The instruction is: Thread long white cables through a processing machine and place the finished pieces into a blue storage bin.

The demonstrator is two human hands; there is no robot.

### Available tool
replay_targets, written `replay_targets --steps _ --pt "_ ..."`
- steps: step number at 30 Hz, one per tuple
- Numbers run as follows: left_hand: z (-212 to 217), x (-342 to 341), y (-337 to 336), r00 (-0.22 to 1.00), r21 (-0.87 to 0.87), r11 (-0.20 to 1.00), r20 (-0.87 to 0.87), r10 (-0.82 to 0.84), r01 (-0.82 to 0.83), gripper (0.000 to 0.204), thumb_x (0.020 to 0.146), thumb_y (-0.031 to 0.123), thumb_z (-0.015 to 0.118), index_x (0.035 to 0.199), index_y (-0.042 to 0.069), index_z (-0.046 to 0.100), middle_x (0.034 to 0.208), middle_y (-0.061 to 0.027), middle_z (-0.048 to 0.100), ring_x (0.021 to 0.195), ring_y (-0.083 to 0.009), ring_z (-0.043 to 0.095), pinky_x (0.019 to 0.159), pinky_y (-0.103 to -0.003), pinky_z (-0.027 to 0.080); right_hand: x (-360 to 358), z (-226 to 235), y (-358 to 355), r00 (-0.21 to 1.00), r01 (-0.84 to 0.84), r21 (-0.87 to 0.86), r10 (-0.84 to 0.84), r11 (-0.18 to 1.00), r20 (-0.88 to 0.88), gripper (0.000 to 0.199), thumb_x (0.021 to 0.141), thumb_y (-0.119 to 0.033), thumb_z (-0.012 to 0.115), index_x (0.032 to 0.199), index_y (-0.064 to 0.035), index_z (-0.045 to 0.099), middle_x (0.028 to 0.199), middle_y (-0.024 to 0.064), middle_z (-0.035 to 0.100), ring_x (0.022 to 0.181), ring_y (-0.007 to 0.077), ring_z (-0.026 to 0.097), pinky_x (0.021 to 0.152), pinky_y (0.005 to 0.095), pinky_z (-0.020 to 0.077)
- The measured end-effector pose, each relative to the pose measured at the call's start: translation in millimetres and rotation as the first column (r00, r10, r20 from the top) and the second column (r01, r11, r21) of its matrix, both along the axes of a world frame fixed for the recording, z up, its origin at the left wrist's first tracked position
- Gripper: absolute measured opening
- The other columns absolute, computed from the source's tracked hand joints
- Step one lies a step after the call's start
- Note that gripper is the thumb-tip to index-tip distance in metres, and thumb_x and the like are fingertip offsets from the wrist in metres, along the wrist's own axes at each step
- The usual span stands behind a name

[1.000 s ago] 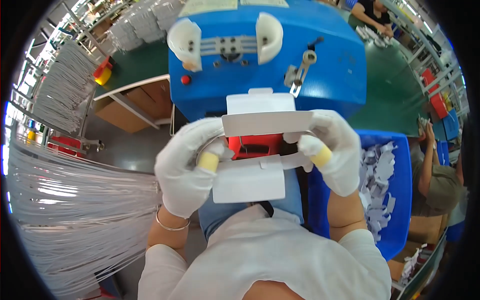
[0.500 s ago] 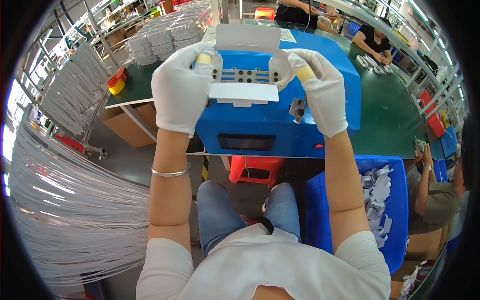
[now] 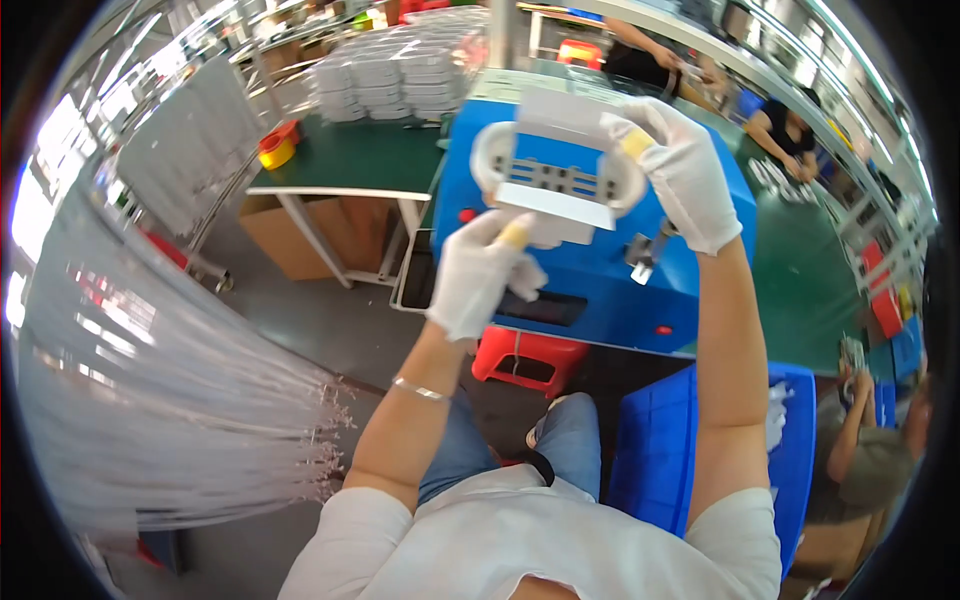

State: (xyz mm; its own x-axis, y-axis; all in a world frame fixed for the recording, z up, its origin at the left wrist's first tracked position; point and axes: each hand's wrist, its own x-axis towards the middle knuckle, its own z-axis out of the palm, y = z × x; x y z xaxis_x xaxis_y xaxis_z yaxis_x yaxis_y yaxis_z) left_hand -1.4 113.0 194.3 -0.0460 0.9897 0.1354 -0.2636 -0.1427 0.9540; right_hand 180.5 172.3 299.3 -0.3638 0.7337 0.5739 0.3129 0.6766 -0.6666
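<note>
A white card piece point(image 3: 556, 207) with flat flaps and rounded side bands sits over the metal fixture point(image 3: 565, 178) on top of a blue machine point(image 3: 610, 300). My right hand point(image 3: 685, 175), in a white glove with a yellow finger cover, is closed in a pinch at the right corner of its far flap point(image 3: 568, 112). At the near flap's left end is my left hand point(image 3: 478, 275), gloved the same way. Its fingers are bent and smeared by motion, so its grip is unclear. A small metal clamp point(image 3: 642, 252) stands on the machine's sloping front.
A blue bin point(image 3: 650, 440) stands at lower right. Stacked clear trays point(image 3: 395, 65) and a yellow-red tape roll point(image 3: 277, 148) lie on the green table point(image 3: 360, 160). White strands point(image 3: 190, 400) hang at left. A red stool point(image 3: 530, 360) is below; co-workers point(image 3: 785, 135) sit at right.
My left hand has left the left side band and come down toward me to the near flap. My right hand has moved from the right band to the far flap's corner. The view has shifted.
</note>
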Motion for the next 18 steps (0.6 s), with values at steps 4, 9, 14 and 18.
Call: replay_targets --steps 4,9,14,18 --pt "-8 14 22 0.989 -0.052 0.989 0.061 -0.137 0.141 0.022 0.091 0.015 0.054 0.095 -0.005 0.063 0.08 -0.0108 0.065 0.051 -0.0154 0.061 0.044 -0.026 0.052 4 2 -7 0.983 0.183 -0.288 -0.178 0.94 0.043 0.023 0.091 -0.022 0.059 0.091 0.001 0.061 0.074 0.0002 0.056 0.07 0.0076 0.051 0.065 0.0226 0.042" --pt "-11 -70 -7 0.934 0.269 0.933 -0.199 0.296 -0.239 0.02 0.083 0.011 0.065 0.099 0.0 0.066 0.084 -0.0092 0.066 0.058 -0.0148 0.062 0.052 -0.025 0.053 23 -18 -15 0.954 0.245 0.254 -0.28 0.935 0.111 0.029 0.094 -0.018 0.054 0.116 0.0017 0.057 0.113 0.0093 0.06 0.106 0.0164 0.056 0.095 0.0276 0.0407" --pt "-9 -225 -28 -0.202 0.52 -0.057 -0.226 0.953 -0.852 0.031 0.081 0.021 0.069 0.107 0.006 0.063 0.086 -0.0088 0.059 0.082 -0.0218 0.06 0.072 -0.036 0.048 53 -19 -35 0.955 0.267 0.164 -0.284 0.95 0.088 0.035 0.095 -0.025 0.053 0.12 -0.0004 0.056 0.117 0.0103 0.059 0.112 0.0189 0.054 0.1 0.0321 0.039" --pt "10 -294 -28 -0.506 0.511 -0.266 -0.414 0.757 -0.817 0.038 0.078 0.033 0.071 0.104 0.006 0.063 0.09 -0.0098 0.06 0.087 -0.027 0.06 0.077 -0.04 0.047 60 -9 -48 0.994 0.066 0.164 -0.079 0.984 0.079 0.032 0.095 -0.021 0.052 0.119 -0.0014 0.058 0.114 0.0086 0.06 0.108 0.0184 0.055 0.099 0.0321 0.0398"
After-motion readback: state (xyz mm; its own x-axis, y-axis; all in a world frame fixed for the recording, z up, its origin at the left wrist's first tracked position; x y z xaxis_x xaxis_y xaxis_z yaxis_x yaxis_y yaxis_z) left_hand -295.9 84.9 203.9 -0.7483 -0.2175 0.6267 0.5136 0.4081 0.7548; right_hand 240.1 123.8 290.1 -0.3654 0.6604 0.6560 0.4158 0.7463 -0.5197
